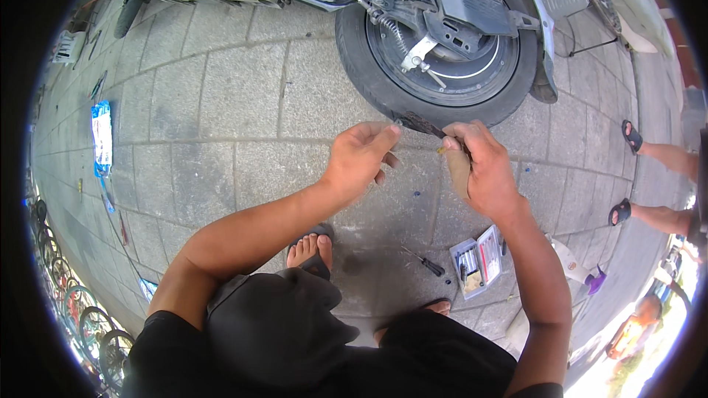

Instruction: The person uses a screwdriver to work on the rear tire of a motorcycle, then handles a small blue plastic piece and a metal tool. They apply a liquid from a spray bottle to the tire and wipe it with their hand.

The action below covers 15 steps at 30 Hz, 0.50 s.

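Both hands are raised in front of the scooter's rear wheel (442,51), above the paved floor (221,103). The left hand (359,158) has its fingers pinched shut on one end of a dark strip (422,125), and the right hand (483,169) is closed on the other end and on a brown sheet (457,169). Below the right forearm, an open repair kit (476,259) lies on the paving with a screwdriver (428,263) just beside it.

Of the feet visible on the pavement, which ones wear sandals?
The two feet at the right edge, upper and lower, wear dark sandals; they belong to another person. The wearer's own foot shows bare toes.
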{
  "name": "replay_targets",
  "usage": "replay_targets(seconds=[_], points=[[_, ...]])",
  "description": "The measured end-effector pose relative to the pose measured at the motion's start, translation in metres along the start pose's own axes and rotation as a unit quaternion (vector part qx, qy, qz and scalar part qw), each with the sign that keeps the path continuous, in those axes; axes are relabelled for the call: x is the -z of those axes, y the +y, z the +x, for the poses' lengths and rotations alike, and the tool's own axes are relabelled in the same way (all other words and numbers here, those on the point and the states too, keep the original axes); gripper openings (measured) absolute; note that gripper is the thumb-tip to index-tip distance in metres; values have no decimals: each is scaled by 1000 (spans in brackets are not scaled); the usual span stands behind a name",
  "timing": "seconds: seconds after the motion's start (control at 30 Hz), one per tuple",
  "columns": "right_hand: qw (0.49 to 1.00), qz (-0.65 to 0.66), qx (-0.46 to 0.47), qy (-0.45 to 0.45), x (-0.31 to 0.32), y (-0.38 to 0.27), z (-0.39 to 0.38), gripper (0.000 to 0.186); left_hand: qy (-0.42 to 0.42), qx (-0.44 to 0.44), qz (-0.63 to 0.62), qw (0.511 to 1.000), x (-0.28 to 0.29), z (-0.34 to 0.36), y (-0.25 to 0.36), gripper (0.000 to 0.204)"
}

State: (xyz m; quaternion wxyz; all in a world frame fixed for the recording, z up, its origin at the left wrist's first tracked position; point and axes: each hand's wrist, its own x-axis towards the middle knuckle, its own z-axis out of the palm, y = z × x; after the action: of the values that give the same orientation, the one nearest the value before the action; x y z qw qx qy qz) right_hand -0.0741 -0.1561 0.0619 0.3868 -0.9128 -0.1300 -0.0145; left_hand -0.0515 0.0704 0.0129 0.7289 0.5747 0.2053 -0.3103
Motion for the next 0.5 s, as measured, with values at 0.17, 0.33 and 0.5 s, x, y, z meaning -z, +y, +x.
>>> replay_targets(seconds=[0.17,0.33,0.5], points=[[996,-45,71,-19,0,8,19,13,-3,72,-82,994,-4,1,6,27],[994,-62,75,-39,-1,12,24,16,-9,119,-107,987,-3,6,7,24],[992,-73,90,-43,-2,16,24,18,-35,164,-171,971,-1,11,9,21]])
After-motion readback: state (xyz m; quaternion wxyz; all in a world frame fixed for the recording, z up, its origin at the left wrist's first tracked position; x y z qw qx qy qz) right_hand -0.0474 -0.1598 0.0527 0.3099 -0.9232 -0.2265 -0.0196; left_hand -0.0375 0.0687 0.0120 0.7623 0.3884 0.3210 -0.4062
